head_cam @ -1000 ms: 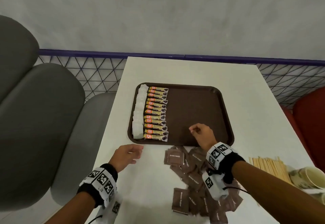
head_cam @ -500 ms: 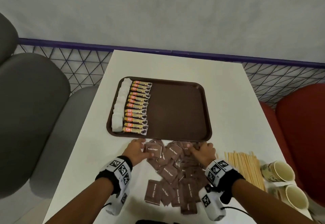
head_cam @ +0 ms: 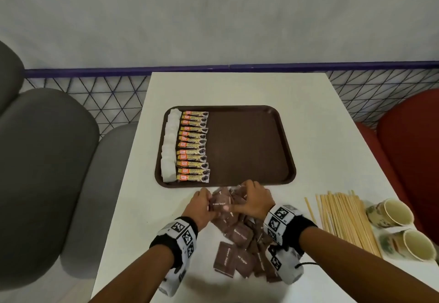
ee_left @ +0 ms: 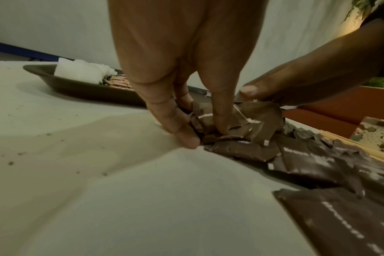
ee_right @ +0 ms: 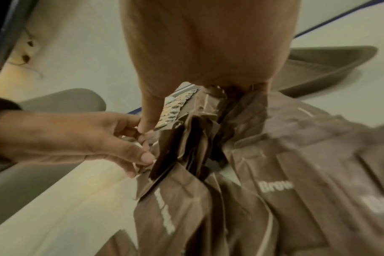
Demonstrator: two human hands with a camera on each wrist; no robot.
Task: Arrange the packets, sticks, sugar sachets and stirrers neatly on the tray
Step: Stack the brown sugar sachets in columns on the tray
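A brown tray (head_cam: 249, 146) lies mid-table with a column of white packets (head_cam: 169, 146) and a row of coffee sticks (head_cam: 193, 146) along its left side. Just in front of the tray, brown sugar sachets (head_cam: 237, 233) lie in a loose heap on the table. My left hand (head_cam: 202, 204) and right hand (head_cam: 254, 201) face each other over the heap's far end and grip a bunch of sachets (head_cam: 221, 201) between them. The left wrist view shows curled fingers (ee_left: 184, 136) pinching the sachets (ee_left: 235, 128). In the right wrist view the sachets (ee_right: 186, 138) are bunched under my palm.
Wooden stirrers (head_cam: 344, 219) lie in a bundle at the right of the sachets. Two paper cups (head_cam: 399, 214) lie on their sides at the table's right edge. Grey seats (head_cam: 47, 172) stand left, a red seat (head_cam: 413, 148) right. The tray's right part is bare.
My right hand came back off the tray to the sachet heap. Both hands closed in from the sides and gathered sachets between them. The head view shifted.
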